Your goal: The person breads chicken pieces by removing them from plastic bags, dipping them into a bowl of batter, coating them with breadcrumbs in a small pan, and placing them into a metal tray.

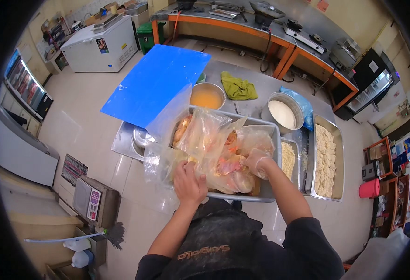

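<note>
A grey plastic tub stands before me, holding pieces of raw meat, apparently chicken, among clear plastic bags. My left hand is bare and lies over the near left part of the tub, its fingertips against the crumpled plastic and its thumb apart. Whether those fingers pinch the film is unclear. My right hand wears a clear plastic glove and reaches into the tub's right side. Its fingertips touch the pink meat and the bag around it; their grip is partly hidden.
Behind the tub are a bowl of orange liquid, a green cloth and a pot of white powder. Trays of crumbly coating and pale flour mixture stand right. A blue board juts out left; a scale stands lower left.
</note>
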Demonstrator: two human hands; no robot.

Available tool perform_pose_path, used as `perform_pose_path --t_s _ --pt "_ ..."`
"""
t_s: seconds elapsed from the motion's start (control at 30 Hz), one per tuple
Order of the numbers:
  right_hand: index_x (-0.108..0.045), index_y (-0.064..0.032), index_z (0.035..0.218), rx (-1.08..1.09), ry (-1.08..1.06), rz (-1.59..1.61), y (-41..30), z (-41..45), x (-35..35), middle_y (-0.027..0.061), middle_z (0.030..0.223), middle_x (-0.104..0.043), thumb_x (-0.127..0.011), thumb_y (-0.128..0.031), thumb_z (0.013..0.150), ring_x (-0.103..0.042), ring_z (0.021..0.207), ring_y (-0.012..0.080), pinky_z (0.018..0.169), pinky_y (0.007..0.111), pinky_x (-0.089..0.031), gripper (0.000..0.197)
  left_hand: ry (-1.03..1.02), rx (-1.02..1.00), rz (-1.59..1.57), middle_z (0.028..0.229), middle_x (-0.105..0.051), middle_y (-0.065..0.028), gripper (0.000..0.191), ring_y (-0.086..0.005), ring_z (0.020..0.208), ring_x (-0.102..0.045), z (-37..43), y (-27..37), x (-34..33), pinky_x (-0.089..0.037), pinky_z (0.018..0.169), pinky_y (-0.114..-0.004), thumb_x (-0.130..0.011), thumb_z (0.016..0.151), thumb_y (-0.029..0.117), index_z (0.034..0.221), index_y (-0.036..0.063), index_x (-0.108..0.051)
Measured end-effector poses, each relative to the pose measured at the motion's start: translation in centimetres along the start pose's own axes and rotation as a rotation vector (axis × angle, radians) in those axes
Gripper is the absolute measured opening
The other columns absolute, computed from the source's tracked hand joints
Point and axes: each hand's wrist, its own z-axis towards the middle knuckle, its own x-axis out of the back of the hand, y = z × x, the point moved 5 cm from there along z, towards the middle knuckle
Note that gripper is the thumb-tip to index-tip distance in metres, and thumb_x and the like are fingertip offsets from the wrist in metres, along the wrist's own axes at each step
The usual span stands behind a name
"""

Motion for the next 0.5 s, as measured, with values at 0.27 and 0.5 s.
perform_pose_path --t_s 0.27,0.5 --pt "-0.079 -0.0052 0.112 -0.063 0.091 0.088 3.2 3.4 -1.7 0.0227 0.109 -0.076 -0.075 -0.034 0.089 -0.073 0.101 0.0357 0.091 0.044 -0.054 0.037 -0.005 0.008 -0.018 0.125 -0.054 -0.0271 0.067 -0.0475 0.114 -0.055 0.0 0.0 -0.3 -0.044 0.096 -0.055 -0.037 0.106 0.057 0.126 -0.0022 -0.059" --pt "-0.077 -0.0055 0.107 0.217 0.303 -0.171 1.1 1.2 1.9 0.0237 0.105 -0.074 -0.074 -0.024 0.087 -0.072 0.095 0.0390 0.084 0.044 -0.056 0.027 -0.009 0.017 -0.039 0.127 -0.054 -0.0253 0.068 -0.0465 0.114 -0.055 0.2 0.5 -0.4 -0.044 0.096 -0.055 -0.040 0.104 0.060 0.127 -0.0008 -0.059"
